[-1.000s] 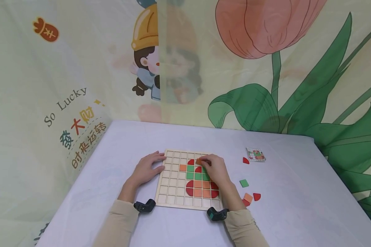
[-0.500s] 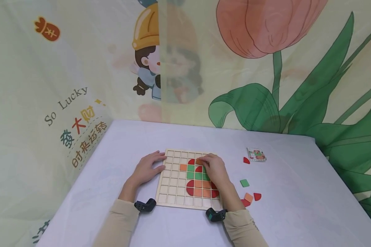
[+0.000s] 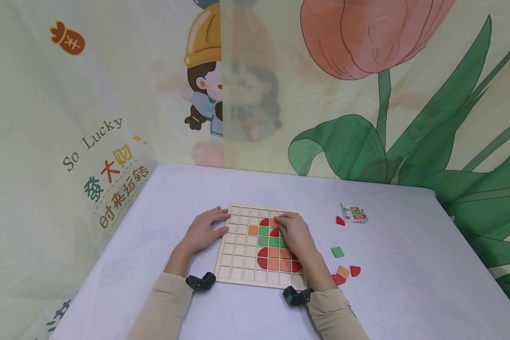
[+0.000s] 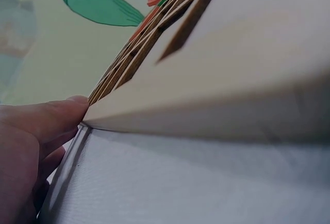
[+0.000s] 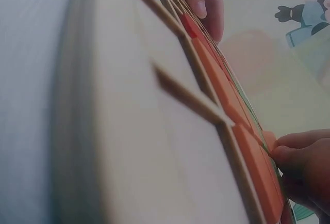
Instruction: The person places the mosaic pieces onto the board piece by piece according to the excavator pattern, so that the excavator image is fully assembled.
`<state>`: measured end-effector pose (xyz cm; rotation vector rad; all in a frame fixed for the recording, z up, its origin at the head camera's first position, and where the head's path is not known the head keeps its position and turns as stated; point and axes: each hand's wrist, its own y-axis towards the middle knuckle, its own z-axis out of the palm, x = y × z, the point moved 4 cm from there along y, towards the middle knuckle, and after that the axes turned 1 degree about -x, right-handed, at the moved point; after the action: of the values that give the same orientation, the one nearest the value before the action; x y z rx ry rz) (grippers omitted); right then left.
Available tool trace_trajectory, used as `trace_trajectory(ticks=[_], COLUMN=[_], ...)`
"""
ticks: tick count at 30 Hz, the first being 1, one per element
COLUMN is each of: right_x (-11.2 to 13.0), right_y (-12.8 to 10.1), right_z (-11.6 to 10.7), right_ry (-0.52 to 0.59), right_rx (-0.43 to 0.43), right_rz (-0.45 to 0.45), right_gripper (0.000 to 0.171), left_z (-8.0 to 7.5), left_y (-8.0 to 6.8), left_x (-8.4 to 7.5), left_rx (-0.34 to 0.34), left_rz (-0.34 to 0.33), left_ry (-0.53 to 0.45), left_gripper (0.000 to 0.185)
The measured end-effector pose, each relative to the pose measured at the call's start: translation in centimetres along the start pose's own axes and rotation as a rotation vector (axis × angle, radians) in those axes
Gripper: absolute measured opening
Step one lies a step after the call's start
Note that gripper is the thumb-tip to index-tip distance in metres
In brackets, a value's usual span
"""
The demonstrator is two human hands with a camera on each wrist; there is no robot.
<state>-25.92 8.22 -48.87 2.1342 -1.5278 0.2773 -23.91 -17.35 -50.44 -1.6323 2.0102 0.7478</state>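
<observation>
An orange square tile (image 3: 274,222) sits under the fingertips of the right hand (image 3: 292,232) in the upper part of the wooden grid board (image 3: 238,257), just right of a red half-round piece (image 3: 264,222); the fingers curl down onto it in a narrow pinch, it seems so that it can be nudged square into its cell. The tile looks thin and flat, painted a warm orange, and the right wrist view shows its edge standing slightly proud of the slats beside the fingertips (image 5: 289,154). The left hand (image 3: 203,232) lies flat with straight fingers against the board's left edge, its grip holding nothing, probably to stop the board sliding on the smooth bench (image 3: 399,283). On the board the filled cells form a cluster: a lone orange tile (image 3: 252,230) to the left, green squares (image 3: 267,241) in the middle, then an orange block (image 3: 278,259) with red curved corners below. Loose pieces wait to the right within easy reach of the working hand: a green square (image 3: 337,252), an orange tile and red quarter pieces (image 3: 347,272), one red piece (image 3: 340,221) beside a small pattern card (image 3: 354,213). Printed cloth with a large tulip (image 3: 365,38) hangs behind.
</observation>
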Motion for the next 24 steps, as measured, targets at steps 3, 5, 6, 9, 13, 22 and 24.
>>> trace_trajectory(ticks=[3, 5, 6, 9, 13, 22, 24], right_x=[-0.1, -0.1, -0.1, -0.1, -0.4, -4.1, -5.7], right_y=[-0.1, -0.1, -0.2, -0.2, 0.0, 0.1, -0.2], right_z=[0.0, 0.1, 0.0, 0.0, -0.4, -5.0, -6.3], right_ry=[-0.001, 0.0, 0.001, 0.004, 0.015, 0.059, 0.072], right_rx=[0.001, 0.0, 0.002, 0.015, 0.065, 0.159, 0.164], right_rz=[0.005, 0.003, 0.001, 0.001, 0.026, 0.161, 0.202], right_gripper=[0.021, 0.019, 0.018, 0.018, 0.018, 0.023, 0.025], left_z=[0.1, 0.1, 0.1, 0.2, 0.2, 0.2, 0.2], left_y=[0.0, 0.0, 0.1, 0.1, 0.1, 0.0, 0.1], left_x=[-0.1, -0.1, -0.1, -0.1, -0.2, -0.2, -0.2], left_rx=[0.005, 0.007, 0.008, 0.011, 0.01, 0.002, 0.005], left_rz=[-0.002, -0.002, -0.003, -0.007, -0.008, -0.02, -0.024], left_ry=[0.001, 0.008, 0.011, 0.018, 0.021, 0.016, 0.014], left_gripper=[0.042, 0.043, 0.043, 0.043, 0.043, 0.043, 0.043])
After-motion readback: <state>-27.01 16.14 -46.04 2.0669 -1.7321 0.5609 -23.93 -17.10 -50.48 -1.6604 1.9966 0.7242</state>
